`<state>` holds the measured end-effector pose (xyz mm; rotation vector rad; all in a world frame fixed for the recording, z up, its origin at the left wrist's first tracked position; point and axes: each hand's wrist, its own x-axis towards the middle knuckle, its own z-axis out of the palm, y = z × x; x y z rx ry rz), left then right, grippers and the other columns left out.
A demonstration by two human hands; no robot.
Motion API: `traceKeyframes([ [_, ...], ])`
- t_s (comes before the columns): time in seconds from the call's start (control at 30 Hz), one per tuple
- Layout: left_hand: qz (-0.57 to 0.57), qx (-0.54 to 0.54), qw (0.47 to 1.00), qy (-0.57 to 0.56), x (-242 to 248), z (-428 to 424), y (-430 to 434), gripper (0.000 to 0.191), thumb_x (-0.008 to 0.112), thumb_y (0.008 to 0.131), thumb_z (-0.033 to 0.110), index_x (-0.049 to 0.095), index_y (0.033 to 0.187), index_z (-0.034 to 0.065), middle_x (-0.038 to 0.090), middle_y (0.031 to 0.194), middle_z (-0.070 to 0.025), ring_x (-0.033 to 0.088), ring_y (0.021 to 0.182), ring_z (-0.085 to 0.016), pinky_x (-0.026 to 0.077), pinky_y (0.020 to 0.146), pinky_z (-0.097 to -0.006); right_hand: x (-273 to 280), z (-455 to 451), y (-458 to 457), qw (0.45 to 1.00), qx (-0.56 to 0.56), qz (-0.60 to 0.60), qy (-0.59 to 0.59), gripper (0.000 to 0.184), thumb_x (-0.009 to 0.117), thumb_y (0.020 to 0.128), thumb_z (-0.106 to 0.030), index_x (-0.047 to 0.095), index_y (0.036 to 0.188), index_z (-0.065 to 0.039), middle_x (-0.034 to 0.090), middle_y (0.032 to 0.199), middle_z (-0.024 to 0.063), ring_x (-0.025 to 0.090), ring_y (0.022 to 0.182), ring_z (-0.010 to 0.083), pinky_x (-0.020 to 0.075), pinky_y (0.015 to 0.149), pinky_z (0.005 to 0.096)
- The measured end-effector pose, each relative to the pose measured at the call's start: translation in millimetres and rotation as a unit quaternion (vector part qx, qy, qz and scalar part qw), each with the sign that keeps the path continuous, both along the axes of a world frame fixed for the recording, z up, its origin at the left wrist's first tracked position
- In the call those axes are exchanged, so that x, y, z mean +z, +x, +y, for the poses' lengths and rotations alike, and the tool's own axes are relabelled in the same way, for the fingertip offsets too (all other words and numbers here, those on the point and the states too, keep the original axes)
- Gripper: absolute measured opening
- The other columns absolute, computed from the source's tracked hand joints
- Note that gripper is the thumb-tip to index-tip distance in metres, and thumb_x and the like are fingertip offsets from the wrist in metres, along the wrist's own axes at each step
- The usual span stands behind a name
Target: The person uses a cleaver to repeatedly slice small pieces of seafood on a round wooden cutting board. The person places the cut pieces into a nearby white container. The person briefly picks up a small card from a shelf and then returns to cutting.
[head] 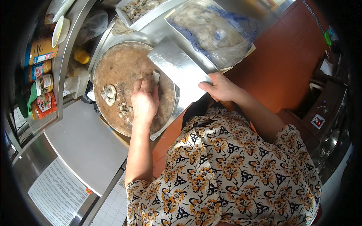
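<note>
A round wooden chopping block [127, 62] stands before me. Low over its right half, my left hand [145, 101] has its fingertips and thumb around a small grey piece of raw seafood [155, 76], possibly a shrimp. My right hand [219, 87] grips a cleaver at the handle end. The broad, shiny blade of the cleaver [176, 65] lies flat-side up over the block's right edge, apart from my left hand. A pale grey clump of seafood [108, 94] rests on the block's left side, and smaller scraps [124, 109] lie beside my left wrist.
Behind the block, a white tub [138, 11] holds seafood pieces. A box lined with blue and clear plastic [212, 31] holds a greyish mass. Jars [44, 104] and a pale bowl [60, 31] line the left shelf. A grey work surface [84, 141] adjoins the block.
</note>
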<state>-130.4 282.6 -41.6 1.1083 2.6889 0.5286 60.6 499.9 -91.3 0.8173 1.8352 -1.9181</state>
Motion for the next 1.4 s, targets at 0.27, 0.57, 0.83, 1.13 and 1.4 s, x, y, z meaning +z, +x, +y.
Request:
traceKeyframes([
  [0.27, 0.008, -0.020, 0.999, 0.049, -14.5, -3.4, -2.6, 0.026, 0.071, 0.088, 0.004, 0.074, 0.114, 0.0023, 0.072, 0.109, -0.0173, 0.072, 0.093, -0.037, 0.060, 0.082, -0.0411, -6.5, -0.5, -1.9, 0.993, 0.067, 0.040, 0.089, 0.050, 0.065, 0.099, -0.036, 0.062, 0.097, 0.014, 0.067, 0.090, 0.0277, 0.069, 0.086, 0.0342, 0.0540, 0.078, 0.0442],
  [0.57, -0.023, -0.027, 0.996, 0.081, -11.1, -8.0, -5.4, 0.025, 0.070, 0.086, -0.004, 0.074, 0.111, -0.0022, 0.072, 0.105, -0.0181, 0.072, 0.094, -0.035, 0.059, 0.084, -0.0394, 26.4, 5.6, -10.7, 0.995, 0.087, -0.015, 0.052, 0.048, 0.067, 0.099, -0.033, 0.063, 0.106, 0.014, 0.069, 0.097, 0.0296, 0.070, 0.092, 0.0370, 0.0542, 0.083, 0.0435],
  [0.83, -0.020, -0.058, 0.996, 0.062, -2.1, -10.0, -6.1, 0.027, 0.071, 0.086, -0.004, 0.073, 0.113, -0.0023, 0.072, 0.111, -0.0181, 0.072, 0.098, -0.034, 0.060, 0.086, -0.0379, 16.7, 1.8, -9.0, 0.987, 0.115, 0.028, 0.113, 0.052, 0.067, 0.100, -0.034, 0.063, 0.105, 0.017, 0.068, 0.095, 0.0307, 0.069, 0.091, 0.0348, 0.0544, 0.082, 0.0445],
  [1.13, -0.014, -0.085, 0.994, 0.065, -5.8, -13.8, -1.5, 0.033, 0.072, 0.086, -0.005, 0.073, 0.118, 0.0004, 0.071, 0.113, -0.0155, 0.073, 0.095, -0.033, 0.061, 0.085, -0.0368, 22.6, 6.3, -15.3, 0.985, 0.131, 0.007, 0.110, 0.055, 0.067, 0.100, -0.035, 0.063, 0.101, 0.020, 0.068, 0.094, 0.0337, 0.070, 0.090, 0.0375, 0.0543, 0.081, 0.0456],
  [1.4, -0.025, -0.079, 0.995, 0.059, -1.8, -8.9, 7.5, 0.035, 0.072, 0.085, -0.007, 0.074, 0.119, 0.0005, 0.072, 0.112, -0.0161, 0.073, 0.098, -0.033, 0.060, 0.086, -0.0371, 22.3, 11.6, -14.9, 0.986, 0.125, 0.018, 0.112, 0.056, 0.069, 0.098, -0.037, 0.064, 0.102, 0.019, 0.069, 0.092, 0.0326, 0.070, 0.087, 0.0376, 0.0545, 0.079, 0.0454],
])
